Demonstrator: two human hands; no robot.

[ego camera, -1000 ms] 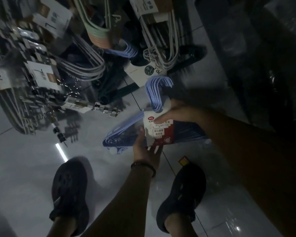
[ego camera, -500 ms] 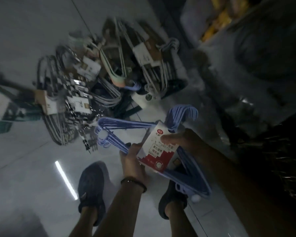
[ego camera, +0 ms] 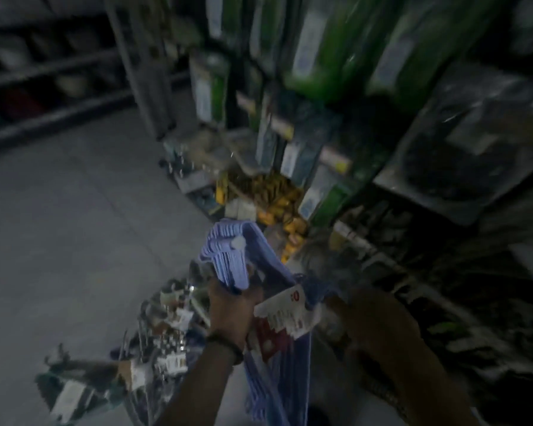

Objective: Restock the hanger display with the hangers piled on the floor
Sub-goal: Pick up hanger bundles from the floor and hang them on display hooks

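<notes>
Fingers (ego camera: 225,295) of both hands clasp the blue hanger bundle (ego camera: 228,256).

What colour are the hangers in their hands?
Light blue hangers, seen in the head view.

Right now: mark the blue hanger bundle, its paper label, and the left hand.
blue hanger bundle (ego camera: 228,259): head view, on the stacked blue ends above the hand.
paper label (ego camera: 285,312): head view, on its white upper part.
left hand (ego camera: 230,309): head view, on the back of the hand.
</notes>
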